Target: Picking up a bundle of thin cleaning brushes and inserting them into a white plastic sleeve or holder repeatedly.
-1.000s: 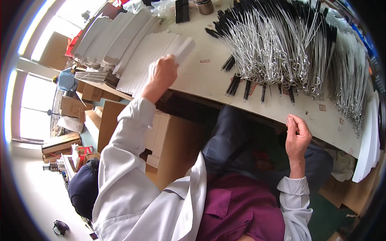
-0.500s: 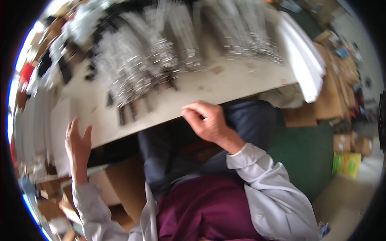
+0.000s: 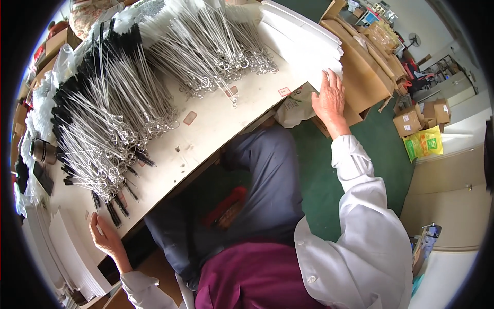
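My right hand (image 3: 329, 103) reaches out with fingers stretched and lies against the near end of a stack of white boards or trays (image 3: 303, 38) at the table's right end. At the table's front left edge, my left hand (image 3: 108, 240) is open and holds nothing. Near it are several short black-bristled brush ends (image 3: 114, 213), sticking out from a heap of wire-handled brushes (image 3: 108, 123) with ring ends and black bristles. A second heap of wire brushes (image 3: 211, 51), with pale bristles, spreads farther right on the white table (image 3: 206, 121).
Long white boards (image 3: 77, 252) stand at the left. Beyond the table's right end is a big cardboard carton (image 3: 360, 67), with smaller boxes (image 3: 411, 119) and a yellow-green bag (image 3: 424, 142) on the green floor. A pale sack (image 3: 297, 107) sits under the table edge.
My right hand has moved from in front of my lap to the white stack at the right. My view has turned rightward, and the left hand now sits lower at the table edge.
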`<state>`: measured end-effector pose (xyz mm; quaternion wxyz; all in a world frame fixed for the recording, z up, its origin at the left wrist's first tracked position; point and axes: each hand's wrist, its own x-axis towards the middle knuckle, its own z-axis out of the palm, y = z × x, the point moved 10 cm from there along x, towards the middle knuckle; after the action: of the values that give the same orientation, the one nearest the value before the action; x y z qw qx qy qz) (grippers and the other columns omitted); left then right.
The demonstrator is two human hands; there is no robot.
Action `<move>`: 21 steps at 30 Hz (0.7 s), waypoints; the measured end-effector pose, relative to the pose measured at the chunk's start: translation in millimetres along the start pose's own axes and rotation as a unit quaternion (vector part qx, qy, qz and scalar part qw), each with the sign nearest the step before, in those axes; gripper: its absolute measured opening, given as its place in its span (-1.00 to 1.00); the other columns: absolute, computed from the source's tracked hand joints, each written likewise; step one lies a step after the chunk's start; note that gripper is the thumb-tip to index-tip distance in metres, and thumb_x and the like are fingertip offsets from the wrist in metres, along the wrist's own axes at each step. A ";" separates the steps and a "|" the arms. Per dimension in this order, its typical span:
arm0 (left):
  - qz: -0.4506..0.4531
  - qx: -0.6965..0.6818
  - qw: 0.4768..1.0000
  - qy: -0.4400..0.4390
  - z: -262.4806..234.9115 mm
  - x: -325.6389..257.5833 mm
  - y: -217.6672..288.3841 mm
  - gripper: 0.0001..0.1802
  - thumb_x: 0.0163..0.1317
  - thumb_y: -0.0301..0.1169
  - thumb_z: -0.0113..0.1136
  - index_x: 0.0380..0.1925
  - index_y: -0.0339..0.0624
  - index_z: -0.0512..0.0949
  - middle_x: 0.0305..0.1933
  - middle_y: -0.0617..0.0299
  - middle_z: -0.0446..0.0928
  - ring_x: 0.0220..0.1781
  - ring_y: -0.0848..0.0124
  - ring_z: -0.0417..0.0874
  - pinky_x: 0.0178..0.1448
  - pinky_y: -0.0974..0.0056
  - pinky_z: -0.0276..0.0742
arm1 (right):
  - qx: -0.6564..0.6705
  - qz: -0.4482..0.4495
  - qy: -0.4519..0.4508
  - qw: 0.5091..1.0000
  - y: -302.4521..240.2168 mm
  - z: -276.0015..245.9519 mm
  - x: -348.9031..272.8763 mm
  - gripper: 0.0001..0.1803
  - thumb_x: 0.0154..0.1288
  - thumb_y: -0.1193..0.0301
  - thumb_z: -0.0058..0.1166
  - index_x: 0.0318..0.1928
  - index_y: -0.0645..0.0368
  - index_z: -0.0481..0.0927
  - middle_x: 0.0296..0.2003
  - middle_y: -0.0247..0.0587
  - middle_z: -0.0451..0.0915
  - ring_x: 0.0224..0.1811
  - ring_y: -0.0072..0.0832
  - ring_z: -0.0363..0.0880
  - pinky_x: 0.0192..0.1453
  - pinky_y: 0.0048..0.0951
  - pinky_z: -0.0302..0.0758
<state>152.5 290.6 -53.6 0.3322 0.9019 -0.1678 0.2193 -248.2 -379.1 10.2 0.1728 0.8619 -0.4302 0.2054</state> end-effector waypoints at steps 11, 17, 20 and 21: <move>0.014 0.035 0.999 0.012 -1.2 -3.7 8.4 -0.69 0.51 -0.30 0.17 0.07 -0.27 0.68 0.03 0.03 0.73 0.07 0.15 0.73 0.25 0.15 0.56 | 0.009 -0.031 0.040 0.999 14.8 19.8 9.9 -0.31 0.22 0.37 0.35 0.32 0.33 0.43 0.33 0.04 0.44 0.42 -0.02 0.33 0.54 -0.04 0.23; 0.012 0.040 0.999 0.016 -1.9 -5.0 8.2 -0.68 0.50 -0.30 0.18 0.07 -0.28 0.68 0.04 0.03 0.73 0.07 0.15 0.73 0.24 0.15 0.57 | -0.009 -0.058 0.056 0.997 9.1 17.1 11.0 -0.35 0.24 0.37 0.32 0.30 0.35 0.45 0.32 0.06 0.44 0.40 -0.02 0.36 0.53 -0.02 0.24; 0.012 0.041 0.999 0.019 -2.8 -5.5 7.9 -0.68 0.50 -0.30 0.19 0.07 -0.28 0.68 0.04 0.02 0.73 0.07 0.15 0.73 0.23 0.15 0.57 | -0.009 -0.069 0.050 0.996 3.7 16.5 9.6 -0.39 0.26 0.39 0.29 0.28 0.36 0.47 0.32 0.09 0.44 0.40 0.00 0.36 0.53 -0.02 0.24; 0.015 0.037 0.999 0.018 -2.5 -5.9 8.2 -0.68 0.50 -0.30 0.19 0.07 -0.28 0.68 0.04 0.03 0.73 0.06 0.15 0.74 0.23 0.15 0.58 | -0.021 -0.068 0.040 0.997 4.5 19.9 9.5 -0.40 0.26 0.41 0.28 0.28 0.37 0.47 0.32 0.10 0.44 0.40 0.01 0.36 0.53 -0.01 0.24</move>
<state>143.1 287.2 -50.6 0.2981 0.9069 -0.1664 0.2468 -242.6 -397.5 -1.5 0.2218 0.8765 -0.3676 0.2178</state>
